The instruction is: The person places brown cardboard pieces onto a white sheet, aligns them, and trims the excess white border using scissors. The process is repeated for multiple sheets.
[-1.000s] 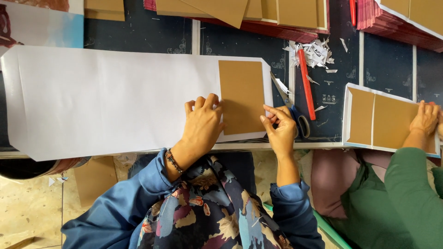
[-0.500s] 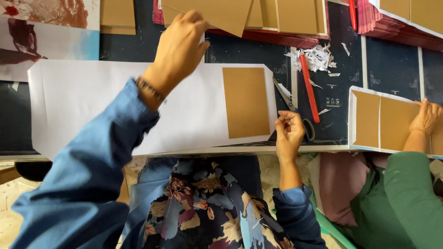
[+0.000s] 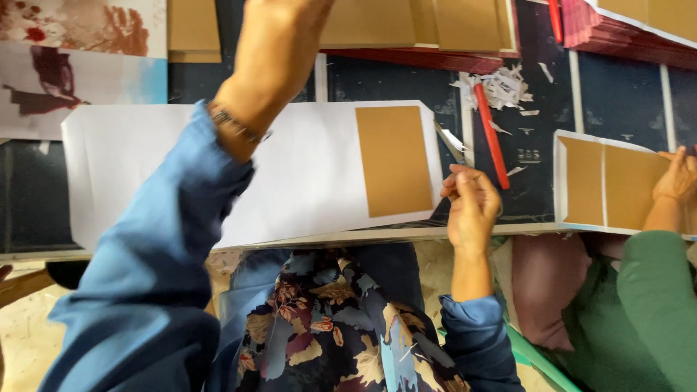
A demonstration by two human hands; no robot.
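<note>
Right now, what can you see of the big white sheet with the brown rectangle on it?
The white sheet is a long, thin, paper-like rectangle lying flat on the dark table, its near edge along the table's front. A brown cardboard panel lies on its right end, leaving a white margin. The left forearm crosses above its middle, hiding part of it. The right hand rests by its right corner; actual contact is unclear.

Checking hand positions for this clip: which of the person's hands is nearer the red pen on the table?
Right. The right hand sits at the table edge just below the red pen; the left hand reaches far up-left toward the brown card stacks.
</note>
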